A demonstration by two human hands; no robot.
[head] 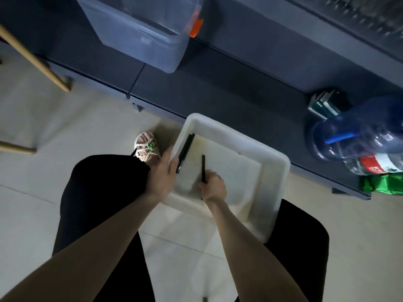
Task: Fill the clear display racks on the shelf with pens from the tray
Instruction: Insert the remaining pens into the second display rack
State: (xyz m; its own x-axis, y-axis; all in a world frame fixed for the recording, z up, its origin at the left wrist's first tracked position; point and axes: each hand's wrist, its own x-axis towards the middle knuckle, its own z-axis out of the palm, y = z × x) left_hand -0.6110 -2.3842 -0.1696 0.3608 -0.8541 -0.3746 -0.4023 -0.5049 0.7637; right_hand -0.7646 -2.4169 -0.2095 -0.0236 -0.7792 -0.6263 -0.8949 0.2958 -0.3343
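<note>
Few pens left in the white tray (277, 192): one pen (203, 168) pinched in right hand (212, 186), small bunch (185, 152) beside left hand (161, 173) gripping the rim. Nearly done, maybe.

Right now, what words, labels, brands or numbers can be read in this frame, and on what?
Nothing reads clearly.
Red label on the plastic bottle: white lettering, too blurred to read.
Small pale label on the blue water jug: too small to read.
Book spines: nothing legible.

White tray (281, 168), black pens (185, 150), blue bottle (340, 136).
</note>
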